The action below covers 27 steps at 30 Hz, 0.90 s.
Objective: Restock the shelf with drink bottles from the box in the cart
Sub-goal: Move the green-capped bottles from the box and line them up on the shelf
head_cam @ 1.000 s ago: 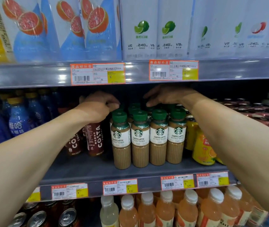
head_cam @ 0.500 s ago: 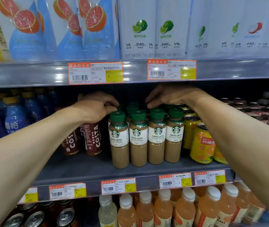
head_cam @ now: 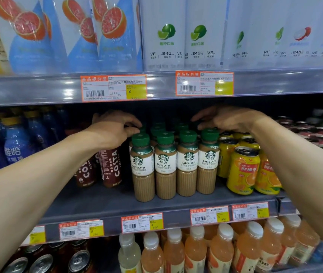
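Starbucks latte bottles (head_cam: pixel 186 164) with green caps stand in rows on the middle shelf (head_cam: pixel 101 201), four across the front and more behind. My left hand (head_cam: pixel 115 131) is at the left side of the group, its thumb and curled fingers pinching the cap of a bottle just behind the front-left one. My right hand (head_cam: pixel 227 119) reaches over the right side, with its fingers stretched out and resting on the caps of the back rows. The cart and the box are out of view.
Dark Costa bottles (head_cam: pixel 111 166) stand just left of the lattes, with blue bottles (head_cam: pixel 15 146) further left. Yellow orange-drink cans (head_cam: pixel 243 170) crowd the right side. The upper shelf's edge (head_cam: pixel 156 85) hangs low over my hands. Peach-coloured bottles (head_cam: pixel 221 249) fill the shelf below.
Both hands stay at the bottle caps. My right hand's fingers have spread a little further over the back rows. The view has drifted slightly.
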Available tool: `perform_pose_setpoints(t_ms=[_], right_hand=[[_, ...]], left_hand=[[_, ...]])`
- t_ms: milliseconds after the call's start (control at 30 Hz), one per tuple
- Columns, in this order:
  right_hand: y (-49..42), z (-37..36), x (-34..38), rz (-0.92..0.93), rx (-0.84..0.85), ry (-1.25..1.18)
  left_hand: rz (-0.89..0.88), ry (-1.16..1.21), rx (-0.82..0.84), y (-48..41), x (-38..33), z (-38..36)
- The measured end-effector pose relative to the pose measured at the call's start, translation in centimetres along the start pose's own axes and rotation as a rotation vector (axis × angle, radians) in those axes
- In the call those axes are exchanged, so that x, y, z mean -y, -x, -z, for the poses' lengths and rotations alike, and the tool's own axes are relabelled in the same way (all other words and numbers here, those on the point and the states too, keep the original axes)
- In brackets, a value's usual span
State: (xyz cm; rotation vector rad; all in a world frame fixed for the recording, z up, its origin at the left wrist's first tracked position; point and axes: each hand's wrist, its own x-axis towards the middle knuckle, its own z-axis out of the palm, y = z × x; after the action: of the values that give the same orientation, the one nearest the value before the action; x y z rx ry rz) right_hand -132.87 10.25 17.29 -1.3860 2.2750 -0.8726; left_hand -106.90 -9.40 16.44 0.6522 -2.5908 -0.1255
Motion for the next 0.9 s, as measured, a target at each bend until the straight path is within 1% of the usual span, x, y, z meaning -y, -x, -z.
perform_pose_setpoints(t_ms=[267, 333, 367, 433, 500, 567, 633, 700, 800, 833, 900], right_hand=[[0.1, -0.4, 0.7, -0.02, -0.031, 0.041], [0.5, -0.5, 0.8, -0.015, -0.062, 0.037], [0.8, -0.5, 0.7, -0.002, -0.104, 0.031], [1.4, -0.5, 0.7, 0.047, -0.246, -0.003], [2.0, -0.7, 0.6, 0.106, -0.373, -0.068], [3.0, -1.2, 0.4, 0.146, -0.47, -0.121], [4.3, -2.0, 0.1, 0.18, -0.573, -0.167], [5.8, -2.9, -0.3, 0.211, -0.663, -0.212], [7.5, -4.9, 1.1, 0.263, -0.754, -0.183], [7.7, -5.4, 1.9, 0.282, -0.759, -0.162], [7.6, -6.7, 4.1, 0.317, -0.71, -0.127]], left_hand=[[0.024, -0.042, -0.017, 0.4, -0.4, 0.1], [0.029, -0.058, -0.011, 0.6, -0.5, 0.2], [0.029, -0.061, -0.008, 0.7, -0.6, 0.2], [0.035, -0.06, -0.018, 1.1, -0.7, 0.3], [0.049, -0.042, -0.07, 1.7, -0.5, 0.4], [0.042, 0.01, -0.201, 2.9, 0.1, 0.6], [0.011, 0.093, -0.383, 4.8, 1.0, 0.6], [0.037, 0.148, -0.483, 6.8, 2.1, -0.1], [0.148, 0.157, -0.48, 9.5, 4.6, -1.0], [0.178, 0.159, -0.468, 10.0, 5.3, -1.1], [0.216, 0.175, -0.437, 10.7, 6.6, -1.2]])
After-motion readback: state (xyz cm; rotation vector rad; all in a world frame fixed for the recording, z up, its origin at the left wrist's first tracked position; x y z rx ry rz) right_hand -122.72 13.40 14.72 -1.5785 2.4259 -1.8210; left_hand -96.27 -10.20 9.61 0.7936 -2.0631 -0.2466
